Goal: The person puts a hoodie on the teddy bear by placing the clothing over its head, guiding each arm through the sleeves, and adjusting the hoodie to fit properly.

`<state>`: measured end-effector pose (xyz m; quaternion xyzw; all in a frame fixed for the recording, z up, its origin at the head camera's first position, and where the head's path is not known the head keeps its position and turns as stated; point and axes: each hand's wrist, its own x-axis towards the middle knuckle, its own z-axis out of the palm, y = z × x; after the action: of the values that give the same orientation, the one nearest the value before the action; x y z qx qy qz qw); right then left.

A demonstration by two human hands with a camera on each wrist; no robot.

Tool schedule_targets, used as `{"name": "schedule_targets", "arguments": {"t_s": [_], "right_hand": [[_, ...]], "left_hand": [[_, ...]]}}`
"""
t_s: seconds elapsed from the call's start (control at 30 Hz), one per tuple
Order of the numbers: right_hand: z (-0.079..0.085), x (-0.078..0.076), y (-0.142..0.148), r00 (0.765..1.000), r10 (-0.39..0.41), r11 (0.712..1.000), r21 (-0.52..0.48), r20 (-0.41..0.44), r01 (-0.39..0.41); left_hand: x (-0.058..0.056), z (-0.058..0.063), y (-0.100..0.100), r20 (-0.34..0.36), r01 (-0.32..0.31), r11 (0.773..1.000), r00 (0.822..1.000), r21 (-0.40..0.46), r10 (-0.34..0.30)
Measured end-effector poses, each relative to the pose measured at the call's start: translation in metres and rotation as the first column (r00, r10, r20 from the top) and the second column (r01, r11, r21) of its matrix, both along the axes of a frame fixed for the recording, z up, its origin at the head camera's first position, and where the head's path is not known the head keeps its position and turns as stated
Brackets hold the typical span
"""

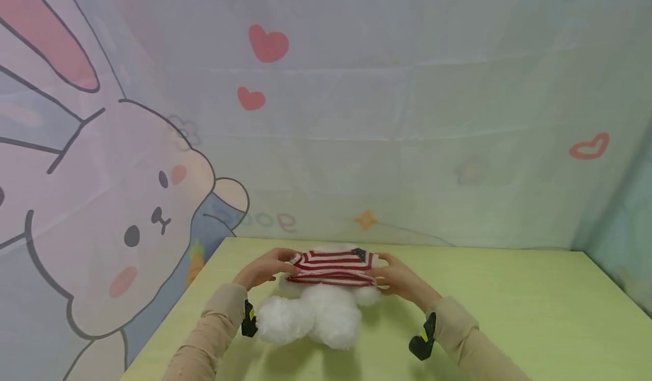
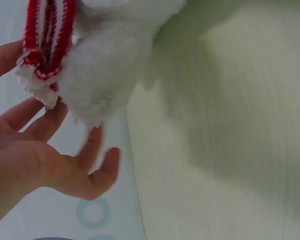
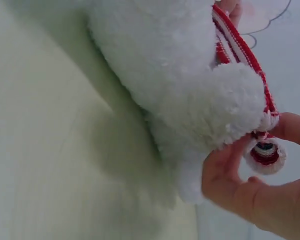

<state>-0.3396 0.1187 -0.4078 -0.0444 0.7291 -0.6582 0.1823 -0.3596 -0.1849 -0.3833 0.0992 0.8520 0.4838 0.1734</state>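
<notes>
A white fluffy plush toy (image 1: pixel 333 316) is on the table, its two round limbs toward me. Over its far part lies a small red-and-white striped knit sweater (image 1: pixel 331 268) with a dark patch at one corner. My left hand (image 1: pixel 270 266) holds the sweater's left edge; in the left wrist view, fingers (image 2: pixel 47 122) lie at the white cuff while other fingertips come near the fur. At the opposite edge, my right hand (image 1: pixel 397 279) pinches the sweater beside its white-rimmed sleeve opening (image 3: pixel 266 154). The toy's head is hidden behind the sweater.
The light green table (image 1: pixel 509 313) extends to both sides and ends at a fabric backdrop (image 1: pixel 407 115) printed with hearts and a large rabbit. A dark strap device sits on each wrist, the right one (image 1: pixel 423 338) hanging over the table.
</notes>
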Motion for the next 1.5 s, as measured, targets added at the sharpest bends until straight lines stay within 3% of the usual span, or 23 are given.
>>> {"name": "schedule_targets", "arguments": {"t_s": [0.1, 0.23, 0.43, 0.57, 0.8, 0.97, 1.23, 1.37, 1.5], "right_hand": [[-0.008, 0.001, 0.0, 0.998, -0.007, 1.0, -0.014, 0.062, 0.008], [-0.022, 0.0, 0.001, 0.989, 0.03, 0.993, -0.116, 0.146, -0.013], [-0.036, -0.004, 0.012, 0.988, 0.006, 0.992, -0.122, 0.155, 0.013], [-0.035, -0.005, 0.031, 0.989, -0.006, 0.99, -0.136, 0.15, 0.026], [-0.023, -0.004, 0.074, 0.993, 0.005, 0.993, -0.115, 0.115, 0.009], [-0.012, -0.002, 0.103, 0.996, 0.014, 0.996, -0.091, 0.091, -0.006], [0.005, 0.004, 0.132, 0.987, 0.144, 0.984, -0.091, -0.069, -0.15], [0.007, 0.009, 0.138, 0.962, 0.194, 0.978, -0.032, -0.19, -0.204], [0.002, 0.015, 0.139, 0.919, 0.196, 0.981, 0.058, -0.342, -0.187]], "left_hand": [[0.001, -0.006, 0.004, 0.027, 0.023, 0.999, 0.999, 0.028, -0.024], [0.003, -0.012, 0.013, 0.059, 0.087, 0.989, 0.994, 0.117, -0.094], [0.003, -0.013, 0.041, 0.081, 0.109, 0.98, 0.989, 0.167, -0.124], [0.002, -0.015, 0.06, 0.071, 0.129, 0.97, 0.987, 0.207, -0.146], [0.005, -0.022, 0.093, 0.056, 0.191, 0.911, 0.972, 0.366, -0.227], [0.005, -0.027, 0.116, 0.005, 0.223, 0.888, 0.969, 0.402, -0.246], [0.008, -0.027, 0.137, -0.125, 0.221, 0.909, 0.974, 0.355, -0.188], [0.01, -0.028, 0.14, -0.189, 0.241, 0.898, 0.965, 0.369, -0.181], [0.015, -0.03, 0.141, -0.22, 0.29, 0.893, 0.95, 0.345, -0.223]]}}
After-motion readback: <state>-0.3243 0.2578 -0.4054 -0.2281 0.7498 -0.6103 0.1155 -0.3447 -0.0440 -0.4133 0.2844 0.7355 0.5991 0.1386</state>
